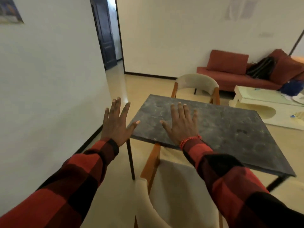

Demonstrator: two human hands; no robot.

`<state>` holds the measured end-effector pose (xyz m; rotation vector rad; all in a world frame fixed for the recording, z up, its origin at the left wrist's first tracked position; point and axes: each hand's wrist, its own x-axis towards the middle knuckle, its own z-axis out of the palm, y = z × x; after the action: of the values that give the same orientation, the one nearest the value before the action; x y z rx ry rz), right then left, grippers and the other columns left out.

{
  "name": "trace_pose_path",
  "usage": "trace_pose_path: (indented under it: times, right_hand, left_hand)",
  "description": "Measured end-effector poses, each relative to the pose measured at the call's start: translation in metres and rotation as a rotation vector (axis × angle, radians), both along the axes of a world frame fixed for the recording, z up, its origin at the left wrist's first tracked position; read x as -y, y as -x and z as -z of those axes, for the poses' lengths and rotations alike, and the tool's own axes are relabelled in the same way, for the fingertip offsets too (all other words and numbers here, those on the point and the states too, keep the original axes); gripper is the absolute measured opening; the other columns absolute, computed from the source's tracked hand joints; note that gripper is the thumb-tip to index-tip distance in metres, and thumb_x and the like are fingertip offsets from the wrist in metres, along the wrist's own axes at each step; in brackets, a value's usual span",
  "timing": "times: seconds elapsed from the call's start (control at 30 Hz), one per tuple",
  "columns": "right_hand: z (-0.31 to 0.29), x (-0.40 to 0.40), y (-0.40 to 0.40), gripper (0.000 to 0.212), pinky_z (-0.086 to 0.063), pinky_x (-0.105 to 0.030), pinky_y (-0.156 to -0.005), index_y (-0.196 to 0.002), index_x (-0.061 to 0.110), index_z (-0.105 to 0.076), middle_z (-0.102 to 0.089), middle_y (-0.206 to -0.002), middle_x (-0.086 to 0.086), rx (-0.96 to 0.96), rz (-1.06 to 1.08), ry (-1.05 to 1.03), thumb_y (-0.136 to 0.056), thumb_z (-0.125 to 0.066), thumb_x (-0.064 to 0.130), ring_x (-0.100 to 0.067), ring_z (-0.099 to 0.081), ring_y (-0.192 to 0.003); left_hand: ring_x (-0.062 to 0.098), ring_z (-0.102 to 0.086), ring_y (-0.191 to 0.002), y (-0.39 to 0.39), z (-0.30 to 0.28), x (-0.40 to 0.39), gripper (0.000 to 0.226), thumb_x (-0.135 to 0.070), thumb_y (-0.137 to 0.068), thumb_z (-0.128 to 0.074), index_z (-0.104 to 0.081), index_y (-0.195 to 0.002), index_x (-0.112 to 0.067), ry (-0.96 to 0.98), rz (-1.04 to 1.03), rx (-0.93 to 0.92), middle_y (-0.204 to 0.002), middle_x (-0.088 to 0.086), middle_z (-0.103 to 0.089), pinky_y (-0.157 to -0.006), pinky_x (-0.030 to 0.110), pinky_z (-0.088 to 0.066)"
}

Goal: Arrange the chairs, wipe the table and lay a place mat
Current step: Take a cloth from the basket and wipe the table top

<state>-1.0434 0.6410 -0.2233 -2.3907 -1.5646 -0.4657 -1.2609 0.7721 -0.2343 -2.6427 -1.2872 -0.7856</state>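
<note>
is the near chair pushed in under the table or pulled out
Partly in: the near chair's seat front runs under the dark table's near edge, while its backrest stands clear of the edge.

white walls (49, 71), glossy cream floor (144, 84), dark open door (105, 33), red sofa (230, 71), pale coffee table (256, 99), poster (9, 10) upper left

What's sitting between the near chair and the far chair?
In the head view, only the dark table lies between the near chair and the far chair; its visible top is bare.
</note>
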Motion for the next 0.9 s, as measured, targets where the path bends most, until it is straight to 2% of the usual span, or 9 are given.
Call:
trace_pose_path:
  times: [0.1, 0.17, 0.27, 0.33, 0.4, 0.5, 0.7, 0.8, 0.9]
  right_hand:
    - [-0.011, -0.050, 0.036, 0.080, -0.015, -0.068, -0.117, -0.155, 0.015, -0.031, -0.034, -0.160, -0.018, 0.022, -0.059, -0.034, -0.095, -0.038, 0.067, -0.038, -0.029, -0.149]
    - [-0.018, -0.090, 0.061, 0.079, -0.016, -0.067, -0.117, -0.154, 0.016, -0.033, -0.035, -0.159, -0.017, 0.021, -0.058, -0.062, -0.095, -0.037, 0.069, -0.037, -0.030, -0.148]
    - [-0.023, -0.149, 0.100, 0.083, -0.011, -0.064, -0.119, -0.157, 0.019, -0.026, -0.028, -0.163, -0.013, -0.056, -0.048, -0.077, -0.095, -0.022, 0.074, -0.034, -0.023, -0.152]
    - [-0.022, -0.188, 0.129, 0.085, -0.007, -0.062, -0.121, -0.159, 0.021, -0.021, -0.023, -0.166, -0.011, -0.113, -0.044, -0.081, -0.095, -0.016, 0.077, -0.032, -0.016, -0.154]
    - [-0.023, -0.221, 0.154, 0.086, -0.005, -0.062, -0.121, -0.160, 0.022, -0.017, -0.019, -0.167, -0.010, -0.148, -0.033, -0.079, -0.094, -0.013, 0.078, -0.031, -0.012, -0.155]
    - [-0.028, -0.269, 0.180, 0.085, -0.003, -0.061, -0.121, -0.160, 0.023, -0.013, -0.014, -0.168, -0.011, -0.154, 0.000, -0.057, -0.095, -0.011, 0.077, -0.031, -0.009, -0.155]
    - [-0.039, -0.353, 0.187, 0.082, -0.004, -0.060, -0.122, -0.161, 0.022, -0.009, -0.012, -0.169, -0.011, -0.106, 0.033, -0.031, -0.097, -0.012, 0.073, -0.031, -0.008, -0.155]
    - [-0.035, -0.401, 0.176, 0.083, -0.006, -0.061, -0.122, -0.161, 0.021, -0.011, -0.015, -0.168, -0.011, -0.069, 0.068, -0.032, -0.097, -0.012, 0.073, -0.032, -0.012, -0.155]
    - [-0.025, -0.459, 0.157, 0.082, -0.009, -0.064, -0.121, -0.160, 0.020, -0.017, -0.021, -0.166, -0.014, -0.043, 0.089, -0.019, -0.097, -0.015, 0.073, -0.034, -0.018, -0.153]
  left_hand:
    - [0.024, -0.002, -0.156, 0.031, -0.010, -0.040, 0.080, -0.069, -0.096, -0.029, -0.021, -0.160, -0.022, -0.049, -0.017, 0.027, -0.169, 0.006, -0.007, -0.124, 0.055, -0.013]
    - [0.022, -0.001, -0.156, 0.055, -0.018, -0.068, 0.080, -0.070, -0.095, -0.027, -0.022, -0.160, -0.023, -0.055, -0.019, 0.057, -0.169, 0.005, -0.007, -0.125, 0.052, -0.010]
    - [0.018, 0.006, -0.154, 0.091, -0.026, -0.115, 0.082, -0.073, -0.094, -0.021, -0.019, -0.161, -0.025, -0.052, -0.021, 0.080, -0.169, 0.003, -0.002, -0.124, 0.043, 0.001]
    - [0.014, 0.011, -0.153, 0.118, -0.028, -0.148, 0.081, -0.072, -0.096, -0.026, -0.017, -0.161, -0.027, -0.005, -0.026, 0.124, -0.169, 0.000, 0.002, -0.122, 0.038, 0.007]
    - [0.014, 0.011, -0.154, 0.141, -0.032, -0.180, 0.081, -0.072, -0.096, -0.027, -0.015, -0.162, -0.027, 0.042, -0.033, 0.152, -0.169, -0.002, 0.005, -0.122, 0.036, 0.008]
    - [0.016, 0.008, -0.156, 0.170, -0.038, -0.228, 0.089, -0.078, -0.090, -0.013, -0.016, -0.162, -0.026, 0.043, -0.021, 0.135, -0.170, 0.000, 0.002, -0.125, 0.040, 0.002]
    - [0.014, 0.007, -0.156, 0.184, -0.041, -0.319, 0.086, -0.075, -0.090, -0.021, -0.020, -0.160, -0.025, 0.060, 0.019, 0.164, -0.170, 0.001, -0.002, -0.126, 0.041, -0.002]
    - [0.015, 0.005, -0.156, 0.172, -0.035, -0.366, 0.088, -0.076, -0.088, -0.014, -0.023, -0.160, -0.026, 0.040, 0.057, 0.142, -0.170, 0.002, -0.004, -0.125, 0.041, -0.003]
    - [0.017, 0.001, -0.156, 0.153, -0.032, -0.426, 0.088, -0.076, -0.089, -0.015, -0.027, -0.159, -0.025, 0.013, 0.109, 0.139, -0.170, 0.003, -0.007, -0.125, 0.043, -0.006]
